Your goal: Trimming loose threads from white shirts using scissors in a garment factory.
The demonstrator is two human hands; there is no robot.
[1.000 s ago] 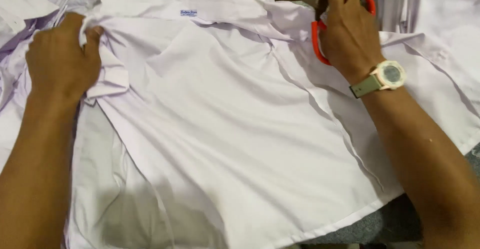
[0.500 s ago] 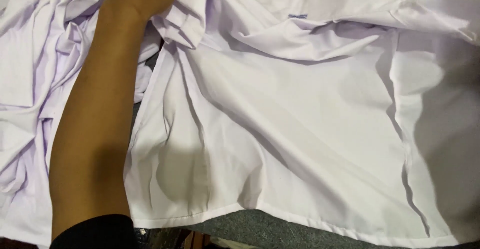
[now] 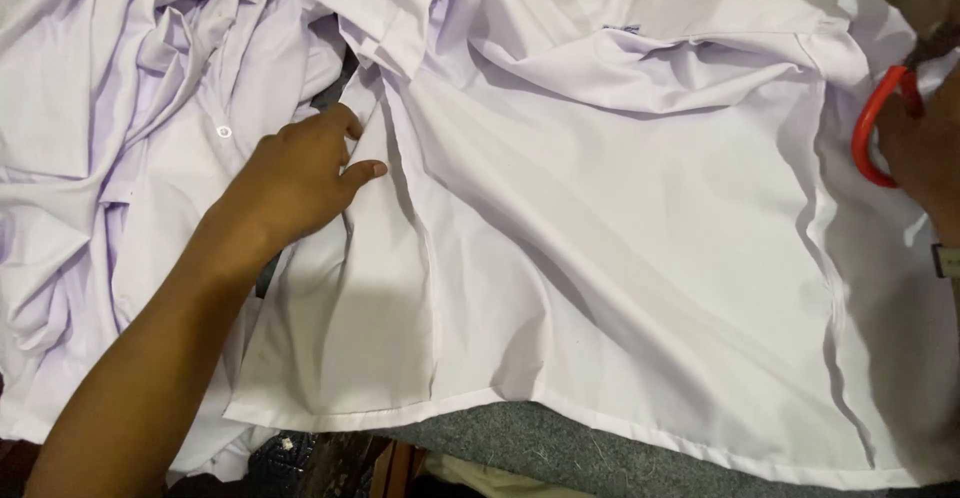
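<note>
resting flat near the left centre of the frame, the left hand lies on the white shirt with its fingers loosely together and stretched toward the right, the thumb set a little apart below them; it presses on the edge of a folded flap of the cloth and clamps nothing. the shirt is spread across the middle and right of the frame, its hem running along the lower edge from lower left to lower right, its collar area bunched at the top centre, with a small dark label just showing there. at the far right edge the right hand comes only partly into view, closed around the red-orange handle of a pair of scissors; the loop of the handle curves out on the left side of the hand, touching the shirt's right shoulder area, and the blades are hidden. a pale watch strap shows at the wrist just below. in the upper left of the frame a heap of other white garments lies crumpled beside the left forearm, one with a small white button showing. under the hem, at the bottom centre, a grey felt-like surface shows.
</note>
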